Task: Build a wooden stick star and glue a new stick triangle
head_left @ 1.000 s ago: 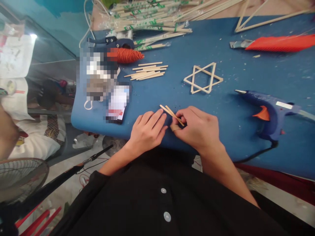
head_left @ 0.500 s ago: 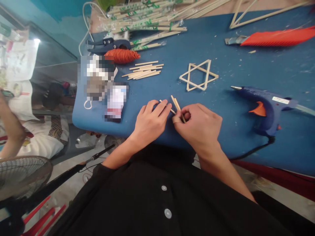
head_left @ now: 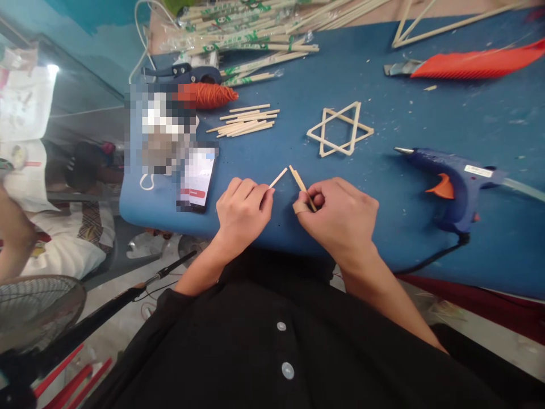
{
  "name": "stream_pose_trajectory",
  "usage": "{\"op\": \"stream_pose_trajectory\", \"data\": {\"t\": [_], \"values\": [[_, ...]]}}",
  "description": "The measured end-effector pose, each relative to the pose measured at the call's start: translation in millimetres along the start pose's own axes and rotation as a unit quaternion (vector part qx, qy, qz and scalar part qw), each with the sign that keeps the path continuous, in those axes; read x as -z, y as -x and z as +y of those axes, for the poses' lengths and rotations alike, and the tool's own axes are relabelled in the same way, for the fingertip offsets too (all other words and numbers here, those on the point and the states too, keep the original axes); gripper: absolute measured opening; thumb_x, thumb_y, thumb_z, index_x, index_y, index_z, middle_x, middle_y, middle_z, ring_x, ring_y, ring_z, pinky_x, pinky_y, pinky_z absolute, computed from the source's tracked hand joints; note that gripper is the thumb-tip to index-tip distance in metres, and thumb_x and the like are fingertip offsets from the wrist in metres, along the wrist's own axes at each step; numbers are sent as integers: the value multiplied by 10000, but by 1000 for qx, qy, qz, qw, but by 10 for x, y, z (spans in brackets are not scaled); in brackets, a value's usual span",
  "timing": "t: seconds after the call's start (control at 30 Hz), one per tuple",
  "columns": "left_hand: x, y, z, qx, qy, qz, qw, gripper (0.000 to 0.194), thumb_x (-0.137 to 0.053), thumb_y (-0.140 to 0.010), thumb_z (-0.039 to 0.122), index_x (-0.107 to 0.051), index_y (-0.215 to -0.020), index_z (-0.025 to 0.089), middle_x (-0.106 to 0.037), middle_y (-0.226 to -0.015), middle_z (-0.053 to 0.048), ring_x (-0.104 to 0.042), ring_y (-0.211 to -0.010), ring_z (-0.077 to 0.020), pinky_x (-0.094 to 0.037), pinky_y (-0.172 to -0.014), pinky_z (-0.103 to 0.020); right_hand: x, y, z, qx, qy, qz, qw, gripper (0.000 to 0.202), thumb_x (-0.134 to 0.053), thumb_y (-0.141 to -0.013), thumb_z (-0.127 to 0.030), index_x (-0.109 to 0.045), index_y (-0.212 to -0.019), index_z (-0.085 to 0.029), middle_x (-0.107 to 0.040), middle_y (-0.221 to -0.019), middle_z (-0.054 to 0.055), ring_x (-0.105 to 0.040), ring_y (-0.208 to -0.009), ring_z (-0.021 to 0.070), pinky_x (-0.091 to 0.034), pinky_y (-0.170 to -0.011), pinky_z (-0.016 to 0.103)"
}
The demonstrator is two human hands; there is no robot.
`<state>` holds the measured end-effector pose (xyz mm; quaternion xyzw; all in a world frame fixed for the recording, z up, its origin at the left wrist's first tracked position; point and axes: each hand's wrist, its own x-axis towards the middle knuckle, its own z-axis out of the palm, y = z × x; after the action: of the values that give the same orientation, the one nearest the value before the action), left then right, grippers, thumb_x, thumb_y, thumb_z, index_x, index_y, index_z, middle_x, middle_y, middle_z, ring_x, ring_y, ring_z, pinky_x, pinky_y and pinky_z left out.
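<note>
My left hand [head_left: 243, 211] is closed on a short wooden stick [head_left: 278, 178], whose free end points up and to the right. My right hand [head_left: 338, 210] pinches a pair of short sticks [head_left: 299, 179] between thumb and fingers. The tips of the sticks in both hands come close, with a small gap between them. Beyond the hands, a six-pointed star made of sticks [head_left: 339, 129] lies flat on the blue table [head_left: 298, 227]. A loose pile of cut sticks [head_left: 247, 120] lies to the star's left.
On the right are a blue glue gun [head_left: 457, 179] and a red-handled cutter [head_left: 477, 61]. A phone [head_left: 200, 179] and orange twine [head_left: 208, 95] lie left. Wrapped chopsticks [head_left: 247, 40] lie at the back, a stick triangle [head_left: 443, 34] back right. Another person's arm [head_left: 15, 236] shows far left.
My left hand has drawn left and closed, its stick now tilting up to the right instead of toward my right hand. My right hand keeps its sticks nearly in place. The view shifted slightly.
</note>
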<state>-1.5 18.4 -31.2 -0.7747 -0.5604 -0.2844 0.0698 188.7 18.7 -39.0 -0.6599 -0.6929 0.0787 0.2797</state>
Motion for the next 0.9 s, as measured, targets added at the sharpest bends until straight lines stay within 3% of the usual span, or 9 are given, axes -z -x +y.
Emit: {"op": "stream_pose_trajectory", "data": {"t": [0.47, 0.6, 0.73, 0.9], "values": [[-29, 30, 18, 2, -4, 5, 1000, 225, -684, -1076, 302, -792, -904, 203, -743, -789, -27, -621, -790, -189, -445, -718, -332, 19, -10, 2, 2, -4, -8, 1000, 180, -623, -862, -328, -678, -744, -203, -669, -710, 39, -588, -663, 174, -379, -641, 320], [145, 23, -21, 16, -5, 36, 999, 168, -735, -1041, 357, -797, -1015, 203, -760, -818, -25, -653, -796, -194, -500, -766, -333, 35, -13, -1, -12, -13, -28, 999, 174, -638, -859, -339, -683, -761, -203, -667, -716, 42, -591, -677, 178, -387, -652, 319], [486, -11, -263, 143, -88, 66, 984, 328, -750, -994, 477, -774, -1178, 207, -773, -1008, -94, -694, -954, -276, -532, -953, -447, 39, -2, -1, -12, -11, -22, 1000, 164, -640, -865, -330, -670, -765, -203, -667, -728, 40, -581, -679, 174, -370, -642, 318], [695, -90, -551, 304, -141, 0, 942, 665, -709, -935, 617, -609, -1408, 161, -719, -1227, -197, -661, -1197, -428, -510, -1094, -624, 29, 20, 9, 0, -9, -13, 1000, 146, -638, -872, -316, -660, -782, -203, -670, -743, 34, -568, -677, 171, -341, -631, 325]]}}
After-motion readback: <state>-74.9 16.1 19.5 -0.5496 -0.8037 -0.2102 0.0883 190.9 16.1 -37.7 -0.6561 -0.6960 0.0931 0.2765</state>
